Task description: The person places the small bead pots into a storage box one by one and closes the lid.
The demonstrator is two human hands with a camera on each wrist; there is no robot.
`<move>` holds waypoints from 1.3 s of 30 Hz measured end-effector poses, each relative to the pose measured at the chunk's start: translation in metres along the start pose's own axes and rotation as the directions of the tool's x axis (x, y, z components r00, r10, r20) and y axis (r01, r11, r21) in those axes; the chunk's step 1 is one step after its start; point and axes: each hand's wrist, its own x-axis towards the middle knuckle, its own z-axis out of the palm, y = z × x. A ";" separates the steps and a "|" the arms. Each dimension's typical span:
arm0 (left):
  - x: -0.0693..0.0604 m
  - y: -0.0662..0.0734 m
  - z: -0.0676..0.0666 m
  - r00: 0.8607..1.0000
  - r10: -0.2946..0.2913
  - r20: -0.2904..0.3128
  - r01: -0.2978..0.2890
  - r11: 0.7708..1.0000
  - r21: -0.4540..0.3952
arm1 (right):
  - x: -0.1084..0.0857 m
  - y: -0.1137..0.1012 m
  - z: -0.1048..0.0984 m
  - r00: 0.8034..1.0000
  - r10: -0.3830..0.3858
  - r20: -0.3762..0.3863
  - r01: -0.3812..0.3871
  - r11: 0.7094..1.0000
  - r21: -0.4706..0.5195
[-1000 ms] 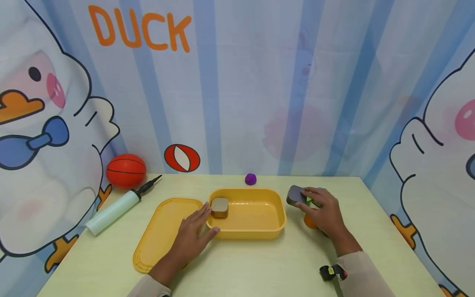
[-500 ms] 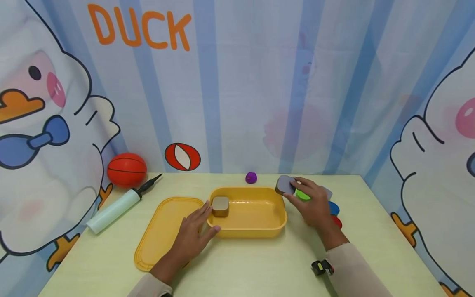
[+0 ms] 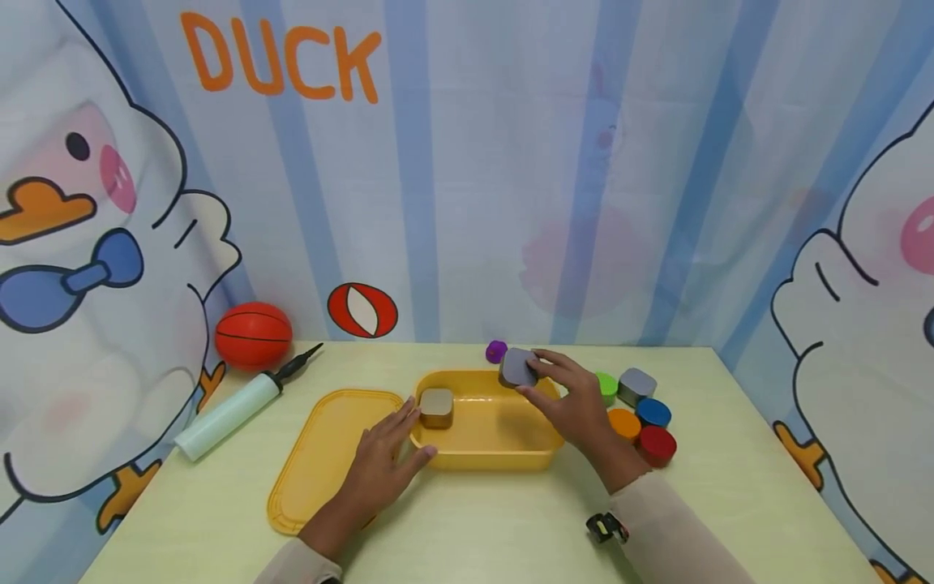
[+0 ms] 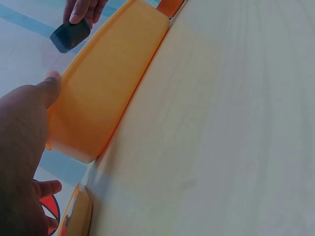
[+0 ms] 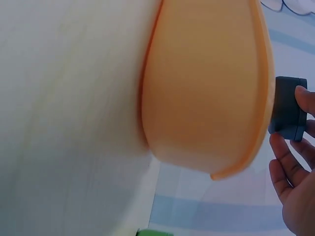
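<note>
My right hand [image 3: 572,399] pinches a grey rounded-square block [image 3: 517,368] between thumb and fingers, above the yellow plastic box [image 3: 485,461]. In the right wrist view the same block [image 5: 288,109] looks dark and stands past the box's rim. My left hand [image 3: 381,462] rests against the box's left end with its fingers fairly straight. The left wrist view has its thumb [image 4: 51,86] touching the box's side. Inside the box, at the left end, lies a second rounded-square block [image 3: 436,408], grey-brown on top. A yellow lid [image 3: 314,478] lies flat, partly under my left hand.
Right of the box sit a green [image 3: 606,388], a grey [image 3: 637,385], a blue [image 3: 653,412], an orange [image 3: 624,423] and a red block [image 3: 657,445]. A small purple toy [image 3: 496,351] is behind the box. At the left are a hand pump [image 3: 229,416] and a red ball [image 3: 253,336].
My right hand has carried the grey block leftward from beside the coloured blocks to above the box, uncovering those blocks. My left hand has stayed at the box's left end.
</note>
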 end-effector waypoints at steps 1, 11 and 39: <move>0.000 0.000 0.000 1.000 0.000 0.000 0.000 1.000 0.000 | 0.001 -0.002 0.003 1.000 0.001 0.013 -0.001 1.000 0.009; 0.000 0.002 0.000 1.000 0.004 -0.012 -0.004 1.000 0.018 | 0.004 -0.020 0.024 0.989 0.047 0.139 -0.063 0.992 0.109; 0.001 0.003 0.001 1.000 -0.020 0.012 0.019 1.000 0.018 | 0.012 -0.050 0.054 0.742 0.358 0.567 -0.410 0.911 -0.039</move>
